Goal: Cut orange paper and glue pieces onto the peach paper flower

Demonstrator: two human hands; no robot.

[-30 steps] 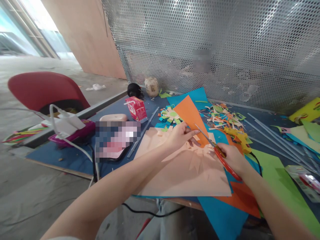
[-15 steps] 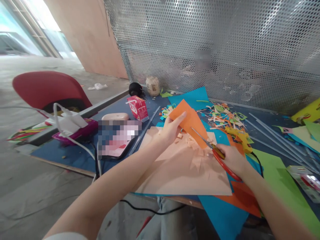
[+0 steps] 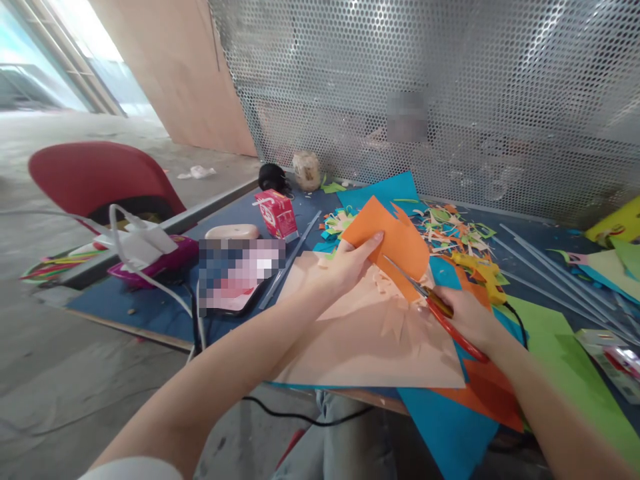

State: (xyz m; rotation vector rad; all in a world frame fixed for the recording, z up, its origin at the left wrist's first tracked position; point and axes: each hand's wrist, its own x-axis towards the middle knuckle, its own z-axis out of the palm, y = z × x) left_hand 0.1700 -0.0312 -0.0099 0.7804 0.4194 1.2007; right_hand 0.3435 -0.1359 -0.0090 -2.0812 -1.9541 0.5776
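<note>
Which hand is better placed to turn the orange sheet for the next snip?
Left. The left hand pinches the orange sheet by its edge, so it can probably rotate it. The right hand is occupied gripping the scissors, blades at the sheet's lower edge.

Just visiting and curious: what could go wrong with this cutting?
The scissors point toward the left hand, whose thumb pinches the orange paper close to the cut, so a slip might nick it. Held by one edge, the paper could bend or tear. The right hand might bump the yellow glue gun beside it.
</note>
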